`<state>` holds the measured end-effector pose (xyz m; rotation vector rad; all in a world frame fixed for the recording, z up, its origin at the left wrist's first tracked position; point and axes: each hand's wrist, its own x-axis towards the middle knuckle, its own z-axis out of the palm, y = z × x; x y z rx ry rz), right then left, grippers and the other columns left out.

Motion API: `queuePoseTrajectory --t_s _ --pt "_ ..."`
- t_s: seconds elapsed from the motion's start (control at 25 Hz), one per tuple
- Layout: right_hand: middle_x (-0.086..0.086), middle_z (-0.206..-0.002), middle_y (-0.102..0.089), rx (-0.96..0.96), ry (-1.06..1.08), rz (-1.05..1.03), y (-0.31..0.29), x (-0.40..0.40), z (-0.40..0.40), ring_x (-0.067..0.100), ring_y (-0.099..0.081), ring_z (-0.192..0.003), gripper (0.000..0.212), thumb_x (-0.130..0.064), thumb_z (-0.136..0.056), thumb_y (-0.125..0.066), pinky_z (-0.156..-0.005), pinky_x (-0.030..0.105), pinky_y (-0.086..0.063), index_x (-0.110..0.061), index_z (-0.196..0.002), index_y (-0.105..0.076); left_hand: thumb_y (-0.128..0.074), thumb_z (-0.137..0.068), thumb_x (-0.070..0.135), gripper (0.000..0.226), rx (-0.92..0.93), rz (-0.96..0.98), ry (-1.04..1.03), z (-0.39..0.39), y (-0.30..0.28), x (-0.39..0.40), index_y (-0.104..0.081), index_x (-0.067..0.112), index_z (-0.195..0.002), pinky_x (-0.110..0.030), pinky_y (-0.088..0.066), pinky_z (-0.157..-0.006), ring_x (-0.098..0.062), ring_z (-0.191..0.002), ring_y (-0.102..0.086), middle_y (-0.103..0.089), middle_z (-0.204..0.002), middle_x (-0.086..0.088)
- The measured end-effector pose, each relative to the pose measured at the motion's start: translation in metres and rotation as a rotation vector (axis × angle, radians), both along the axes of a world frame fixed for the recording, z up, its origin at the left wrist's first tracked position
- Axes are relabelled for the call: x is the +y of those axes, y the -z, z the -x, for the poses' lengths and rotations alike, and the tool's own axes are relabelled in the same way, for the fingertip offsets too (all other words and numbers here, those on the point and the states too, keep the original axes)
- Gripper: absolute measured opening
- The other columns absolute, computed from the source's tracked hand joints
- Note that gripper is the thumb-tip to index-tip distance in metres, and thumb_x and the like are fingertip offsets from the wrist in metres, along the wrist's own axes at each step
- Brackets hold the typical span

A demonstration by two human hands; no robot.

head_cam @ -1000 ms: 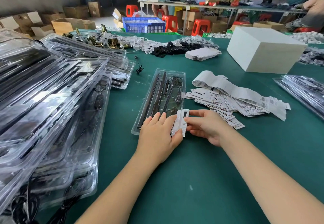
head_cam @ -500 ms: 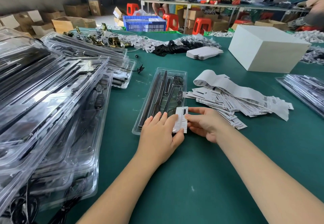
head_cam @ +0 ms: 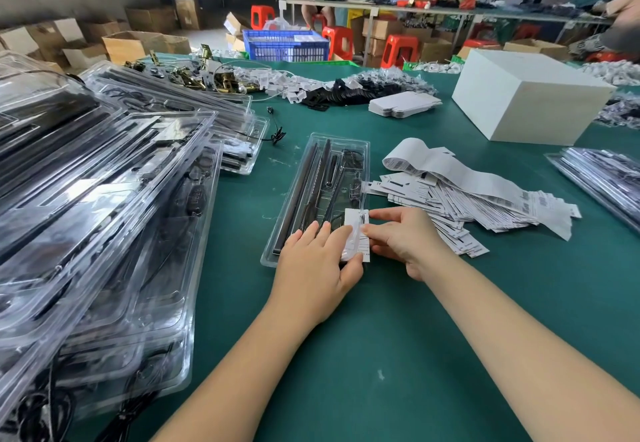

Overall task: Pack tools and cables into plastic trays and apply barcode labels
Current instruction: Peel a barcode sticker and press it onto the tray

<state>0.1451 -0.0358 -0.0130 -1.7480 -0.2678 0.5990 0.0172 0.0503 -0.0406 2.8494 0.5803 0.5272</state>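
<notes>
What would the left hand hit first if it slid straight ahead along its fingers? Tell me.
Probably the black tools lying in the clear plastic tray: the left hand rests on the tray's near end, fingers pointing along its length. Beyond it, only green table.

Green table (head_cam: 398, 355), clear tray (head_cam: 298, 206), label pile (head_cam: 460, 199), white box (head_cam: 526, 102), tray stacks (head_cam: 86, 216) at L
</notes>
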Motion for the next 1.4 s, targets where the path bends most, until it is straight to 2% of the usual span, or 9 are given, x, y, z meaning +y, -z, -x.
queuePoseTrajectory --t_s 0.16,0.32,0.44,0.56,0.68,0.8,1.0,1.28,1.4 --pt "0.001 -0.072 -0.069 -0.078 -0.002 0.032 -0.002 0.003 -0.001 0.009 -0.063 -0.056 0.023 0.001 -0.08 -0.07 -0.051 0.02 -0.05 -0.013 -0.097 -0.068 -0.006 -0.081 0.056 0.076 -0.004 0.003 0.008 0.0 -0.002 0.0 -0.045 0.025 -0.138 -0.033 -0.027 -0.106 -0.021 -0.13 -0.041 -0.056 -0.132 0.001" --pt "0.005 -0.087 -0.068 0.116 0.089 -0.095 0.0 0.005 0.004 0.011 -0.065 -0.06 0.026 0.005 -0.082 -0.071 -0.047 0.017 -0.05 -0.009 -0.103 -0.064 -0.009 -0.08 0.056 0.076 -0.011 0.014 0.02 0.002 -0.005 -0.002 -0.048 0.023 -0.136 -0.033 -0.027 -0.105 -0.021 -0.128 -0.043 -0.057 -0.131 0.0" --pt "0.006 -0.08 -0.07 0.123 0.04 -0.067 -0.001 0.004 0.004 0.01 -0.066 -0.054 0.02 0.006 -0.082 -0.07 -0.047 0.018 -0.051 -0.008 -0.096 -0.065 -0.026 -0.084 0.052 0.064 -0.053 0.057 0.021 0.003 -0.008 -0.001 -0.049 0.017 -0.133 -0.034 -0.031 -0.1 -0.021 -0.118 -0.049 -0.061 -0.12 0.001" --pt "0.007 -0.076 -0.071 0.224 0.062 -0.123 0.0 0.002 0.008 0.01 -0.067 -0.052 0.019 0.008 -0.083 -0.067 -0.048 0.019 -0.053 -0.009 -0.092 -0.066 -0.046 -0.084 0.047 0.048 -0.125 0.134 0.01 0.003 -0.008 -0.001 -0.054 0.012 -0.116 -0.031 -0.037 -0.091 -0.019 -0.097 -0.054 -0.062 -0.101 0.002" --pt "0.007 -0.078 -0.071 0.194 0.086 -0.136 0.002 0.004 0.012 0.009 -0.067 -0.054 0.021 0.006 -0.083 -0.069 -0.049 0.018 -0.052 -0.01 -0.096 -0.065 -0.059 -0.083 0.043 0.038 -0.174 0.182 -0.006 0.004 -0.008 -0.002 -0.055 0.012 -0.104 -0.024 -0.031 -0.082 -0.015 -0.089 -0.047 -0.06 -0.092 0.004" --pt "0.004 -0.074 -0.073 0.212 0.019 -0.098 -0.003 0.002 0.011 0.01 -0.068 -0.058 0.027 0.008 -0.082 -0.067 -0.052 0.019 -0.054 -0.011 -0.1 -0.066 -0.061 -0.082 0.044 0.039 -0.193 0.176 0.001 0.005 -0.008 -0.002 -0.054 0.013 -0.104 -0.021 -0.025 -0.076 -0.012 -0.088 -0.044 -0.058 -0.091 0.007" --pt "0.01 -0.083 -0.073 0.232 0.03 -0.116 -0.002 0.001 0.011 0.014 -0.07 -0.066 0.029 0.012 -0.083 -0.063 -0.059 0.022 -0.057 -0.012 -0.098 -0.065 -0.062 -0.08 0.048 0.043 -0.148 0.172 0.002 0.005 -0.007 -0.002 -0.053 0.015 -0.104 -0.024 -0.032 -0.081 -0.013 -0.089 -0.046 -0.057 -0.093 0.008" --pt "0.01 -0.078 -0.069 0.279 -0.062 -0.023 -0.014 -0.001 0.004 0.009 -0.065 -0.051 0.036 0.012 -0.083 -0.064 -0.05 0.019 -0.055 -0.007 -0.113 -0.06 -0.061 -0.081 0.042 0.043 -0.093 0.132 -0.009 0.005 -0.008 -0.002 -0.055 0.01 -0.108 -0.029 -0.036 -0.089 -0.02 -0.095 -0.053 -0.059 -0.099 0.002" --pt "0.007 -0.069 -0.07 0.289 -0.055 -0.011 -0.014 -0.001 0.002 0.009 -0.065 -0.049 0.037 0.011 -0.082 -0.066 -0.048 0.018 -0.054 -0.007 -0.115 -0.06 -0.062 -0.079 0.035 0.038 -0.095 0.099 0.002 0.005 -0.009 -0.004 -0.058 0.006 -0.103 -0.036 -0.041 -0.089 -0.024 -0.093 -0.056 -0.06 -0.094 -0.002"
